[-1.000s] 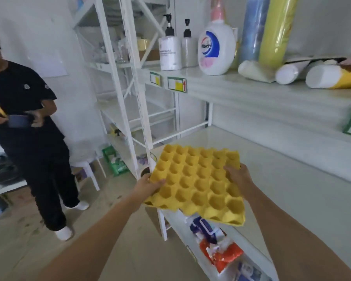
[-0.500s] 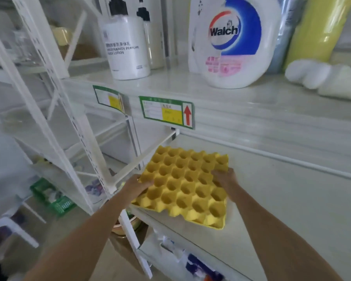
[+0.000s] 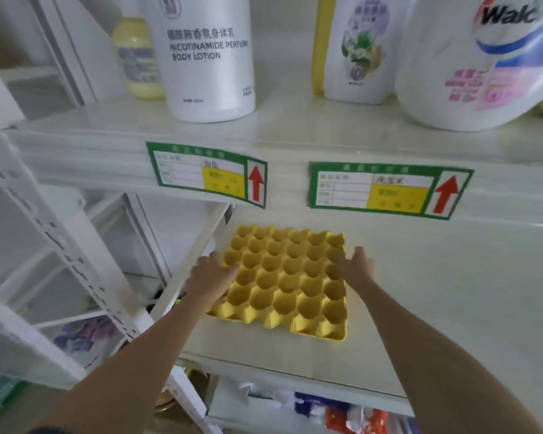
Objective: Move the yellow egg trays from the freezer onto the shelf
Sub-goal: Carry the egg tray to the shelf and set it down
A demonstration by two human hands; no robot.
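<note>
Yellow egg tray (image 3: 290, 281) | empty cups, flat on shelf (image 3: 436, 308) | both hands grasping its sides

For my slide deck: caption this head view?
Both hands, left hand and right hand, steady a yellow moulded egg tray on the white shelf.

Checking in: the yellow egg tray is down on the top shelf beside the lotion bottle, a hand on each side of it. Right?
Not the top shelf. The head view shows the egg tray on the shelf below the lotion bottle, with the left hand and right hand on each side.
</note>
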